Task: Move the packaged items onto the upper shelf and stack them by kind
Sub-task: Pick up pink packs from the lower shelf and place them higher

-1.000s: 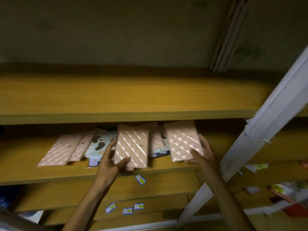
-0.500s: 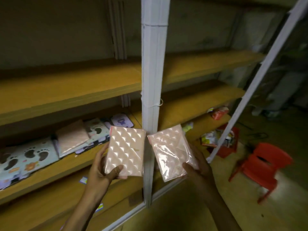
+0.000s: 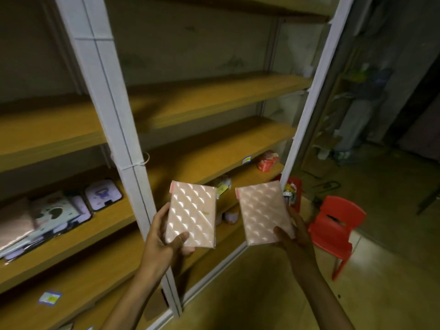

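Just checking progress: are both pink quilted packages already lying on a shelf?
No, the left hand holds one pink package and the right hand the other, off the shelves.

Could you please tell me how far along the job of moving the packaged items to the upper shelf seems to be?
Early, it seems. Done: nothing visible; the upper shelf shows no packages. In hand: the left hand grips one pink quilted package and the right hand another pink quilted package, both held in front of the shelving. Left: placing these two, plus the mixed pile of packages on the lower shelf.
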